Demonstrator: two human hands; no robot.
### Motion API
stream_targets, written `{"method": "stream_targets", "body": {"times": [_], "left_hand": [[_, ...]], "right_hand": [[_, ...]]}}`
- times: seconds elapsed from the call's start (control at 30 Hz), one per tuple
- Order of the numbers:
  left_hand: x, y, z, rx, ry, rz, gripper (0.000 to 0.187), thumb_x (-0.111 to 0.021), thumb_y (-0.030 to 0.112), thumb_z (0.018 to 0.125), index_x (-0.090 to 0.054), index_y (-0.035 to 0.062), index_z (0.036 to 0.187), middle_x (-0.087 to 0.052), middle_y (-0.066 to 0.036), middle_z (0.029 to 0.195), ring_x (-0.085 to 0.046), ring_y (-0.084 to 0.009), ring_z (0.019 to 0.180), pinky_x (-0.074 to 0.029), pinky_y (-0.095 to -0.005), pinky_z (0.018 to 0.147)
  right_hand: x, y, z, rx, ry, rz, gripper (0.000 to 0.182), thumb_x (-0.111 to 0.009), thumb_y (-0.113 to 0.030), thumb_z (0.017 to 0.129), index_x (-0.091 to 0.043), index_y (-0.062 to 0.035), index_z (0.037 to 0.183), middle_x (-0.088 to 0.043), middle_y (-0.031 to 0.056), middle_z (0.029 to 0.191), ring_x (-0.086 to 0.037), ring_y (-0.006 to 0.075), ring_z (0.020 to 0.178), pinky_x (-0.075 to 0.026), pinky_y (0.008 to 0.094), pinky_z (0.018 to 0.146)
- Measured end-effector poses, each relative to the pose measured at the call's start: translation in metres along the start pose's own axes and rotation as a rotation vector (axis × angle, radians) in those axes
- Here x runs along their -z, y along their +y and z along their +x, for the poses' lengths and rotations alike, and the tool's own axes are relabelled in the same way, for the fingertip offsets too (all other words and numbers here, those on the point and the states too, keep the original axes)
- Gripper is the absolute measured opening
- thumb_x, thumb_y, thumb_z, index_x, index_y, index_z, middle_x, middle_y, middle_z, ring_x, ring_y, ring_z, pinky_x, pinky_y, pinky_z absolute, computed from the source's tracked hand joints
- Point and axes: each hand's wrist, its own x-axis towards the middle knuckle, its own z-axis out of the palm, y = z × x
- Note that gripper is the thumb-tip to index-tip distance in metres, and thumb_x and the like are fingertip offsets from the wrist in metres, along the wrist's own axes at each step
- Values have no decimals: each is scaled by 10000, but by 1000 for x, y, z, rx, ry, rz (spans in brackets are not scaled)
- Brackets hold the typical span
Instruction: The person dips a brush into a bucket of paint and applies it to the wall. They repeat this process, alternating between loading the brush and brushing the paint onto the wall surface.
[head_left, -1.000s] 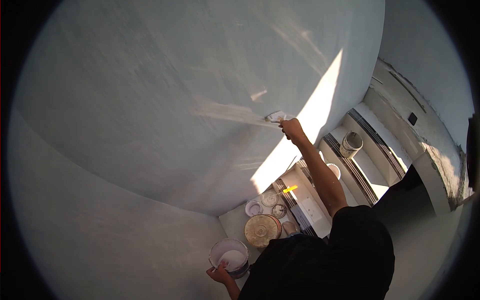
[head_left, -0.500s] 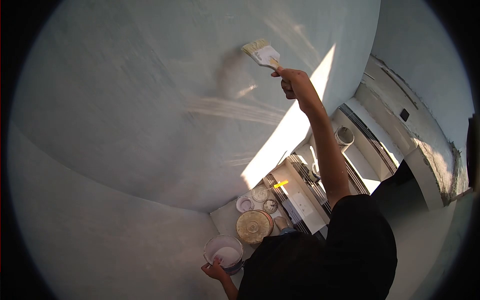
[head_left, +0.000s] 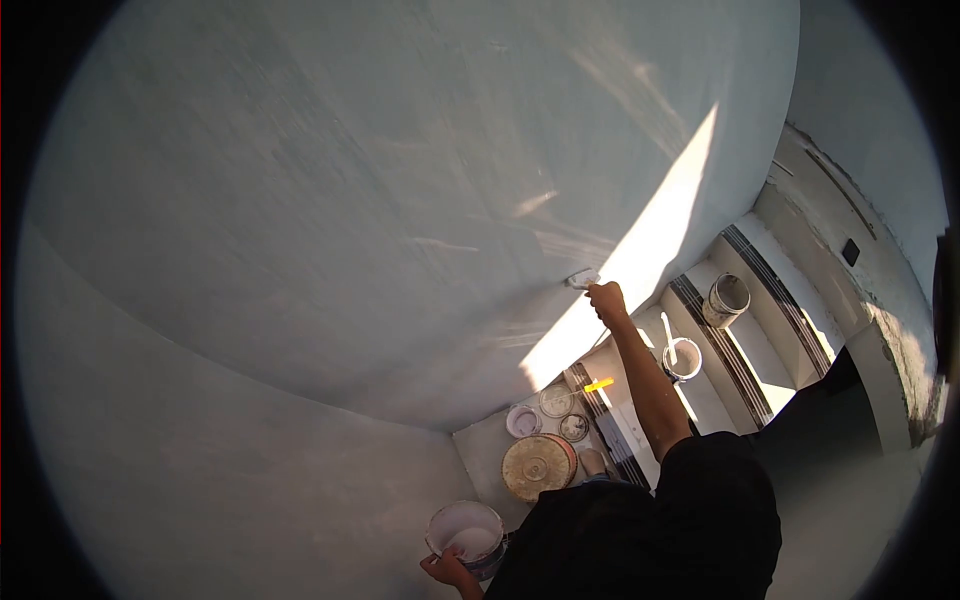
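My right hand [head_left: 608, 303] is closed around the handle of a wide paintbrush [head_left: 579, 279]. The brush lies against the pale blue-grey wall [head_left: 380, 260], beside the edge of a bright sunlit patch. Low in the view, my left hand [head_left: 448, 569] grips the rim of a paint bucket [head_left: 465, 513]. Whitish paint shows inside this bucket, and the fingers partly reach over its edge.
A large round lidded drum [head_left: 538, 467] stands below, near a small paint pot [head_left: 523, 421] and an open tin [head_left: 574, 427]. On the stairs [head_left: 755, 350] are a bucket with a stick in it [head_left: 683, 360], another bucket [head_left: 727, 300] and a yellow-handled tool [head_left: 599, 385].
My right hand has brought the brush down along the wall, from high up to beside the sunlit patch. My left hand still holds the bucket. The view has shifted slightly.
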Motion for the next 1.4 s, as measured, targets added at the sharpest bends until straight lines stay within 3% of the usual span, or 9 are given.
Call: {"method": "stream_targets", "body": {"times": [0.3,0.37,0.67,0.73,0.83,0.97,1.17,1.27,1.4], "left_hand": [[-23,1,14,16,-37,-2,394,-675,-35,566,-440,13,879,-576,-194,897,-648,-339,742,-551,-416,664],[-38,-2,24,12,-77,-34,395,-684,-34,573,-438,15,878,-577,-193,885,-648,-333,740,-551,-416,669],[-52,42,15,-88,-141,-73,381,-712,-62,639,-426,19,878,-586,-172,848,-656,-272,705,-553,-355,614],[-55,38,17,-114,-115,-67,382,-710,-66,639,-425,20,878,-587,-173,843,-656,-271,688,-552,-352,604],[-58,18,26,-140,-88,-60,386,-702,-62,622,-426,20,879,-588,-175,828,-654,-281,676,-549,-363,597],[-59,18,23,-74,-106,-16,380,-665,-49,592,-431,19,884,-594,-174,824,-654,-305,686,-545,-383,606],[-60,-13,45,-43,-143,49,370,-627,-46,577,-433,22,885,-595,-176,834,-654,-314,694,-543,-385,623],[-67,-13,54,-63,-173,11,374,-636,-56,586,-432,23,889,-594,-175,835,-655,-307,707,-544,-379,623],[-63,8,37,-107,-188,-63,383,-676,-73,624,-426,22,898,-603,-183,834,-670,-302,696,-550,-366,590]], "right_hand": [[53,-184,-88,261,-94,176,288,-607,-196,908,-700,77,909,-478,9,571,-342,81,450,-251,297,414],[64,-225,-110,322,-134,253,335,-556,-244,975,-670,71,965,-391,-50,561,-256,53,458,-202,257,420],[102,-422,-165,977,-99,446,321,-555,-273,971,-665,26,1010,-281,-96,566,-183,36,504,-170,246,485],[110,-436,-158,1002,-115,454,345,-564,-286,955,-684,37,979,-343,-81,547,-243,38,488,-206,249,474],[91,-393,-108,812,-227,382,341,-579,-314,956,-658,16,924,-378,-71,563,-279,39,474,-216,248,449],[57,-241,-70,513,-269,432,312,-563,-355,974,-542,-97,799,-319,-97,549,-224,22,445,-156,232,420],[48,-40,-60,40,-229,58,368,-564,-313,941,-660,41,916,-449,-12,559,-328,78,410,-252,279,375],[44,-9,-57,-146,-232,-32,317,-552,-245,906,-665,51,918,-520,38,622,-376,92,424,-280,287,373],[30,-23,-38,-68,-193,70,276,-556,-198,887,-651,61,894,-524,54,629,-404,114,442,-296,300,380]]}}
